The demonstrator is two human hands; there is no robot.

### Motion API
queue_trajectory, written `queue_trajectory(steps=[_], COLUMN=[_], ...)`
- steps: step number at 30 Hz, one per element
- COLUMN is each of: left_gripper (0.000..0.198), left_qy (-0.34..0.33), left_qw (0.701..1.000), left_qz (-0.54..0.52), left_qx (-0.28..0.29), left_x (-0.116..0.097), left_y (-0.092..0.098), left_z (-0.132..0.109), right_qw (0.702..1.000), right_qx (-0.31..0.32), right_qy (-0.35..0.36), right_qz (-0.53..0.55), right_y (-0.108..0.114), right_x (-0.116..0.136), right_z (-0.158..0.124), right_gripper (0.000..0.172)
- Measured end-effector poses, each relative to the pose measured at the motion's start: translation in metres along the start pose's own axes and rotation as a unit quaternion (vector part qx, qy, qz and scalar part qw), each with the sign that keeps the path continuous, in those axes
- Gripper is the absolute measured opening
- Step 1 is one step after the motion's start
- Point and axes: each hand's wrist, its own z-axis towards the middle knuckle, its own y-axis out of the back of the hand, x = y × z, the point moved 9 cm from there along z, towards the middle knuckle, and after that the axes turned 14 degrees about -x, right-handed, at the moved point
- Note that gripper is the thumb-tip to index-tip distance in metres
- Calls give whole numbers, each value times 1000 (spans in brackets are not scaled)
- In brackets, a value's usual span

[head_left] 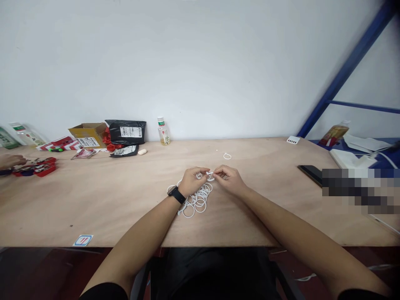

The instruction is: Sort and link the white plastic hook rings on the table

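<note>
My left hand [193, 181], with a black watch on its wrist, pinches one side of a white ring [211, 178]. From the other side my right hand [229, 178] pinches the same ring, so its top edge lies between both sets of fingertips. Below and around my left hand lies a loose pile of white rings [200, 204], overlapping one another on the table; part of the pile is hidden by that hand and wrist. One more white ring [227, 156] lies by itself farther back, beyond my right hand.
A bottle [163, 132] stands by the wall, with a black parcel bag [128, 132] and a cardboard box [88, 135] to its left. Another person's hand [12, 161] is at the far left beside red trays [46, 167]. A phone [310, 175] lies to the right.
</note>
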Motion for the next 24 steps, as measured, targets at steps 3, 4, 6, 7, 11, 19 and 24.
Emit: queue_trajectory(steps=[3, 4, 6, 7, 11, 19, 24], left_gripper=[21, 20, 20, 20, 18, 20, 20], left_qy=[-7, -7, -6, -5, 15, 78, 76], left_qw=[1000, 1000, 1000, 1000, 1000, 995, 994], left_qz=[-1, -2, -3, -4, -11, -59, -72], left_qx=[-4, -2, 4, 8, 12, 12, 20], left_x=[-1, -2, -3, -4, -4, 4, 2], left_y=[1, 1, 0, 0, -2, -4, -6], left_z=[0, 0, -1, -1, -2, -3, -3], right_qw=[1000, 1000, 1000, 1000, 999, 995, 988], right_qx=[2, 4, 5, 3, -6, -19, -42], right_qy=[14, 19, 25, 28, 42, 92, 140], right_qz=[4, 4, 1, -2, -11, -24, -54], right_y=[0, -1, -1, -1, 0, 0, 1], right_x=[0, 0, 0, 0, 2, 9, 13], right_z=[-1, -1, -1, -1, -1, -2, -5], right_gripper=[12, 11, 8, 8, 8, 9, 11])
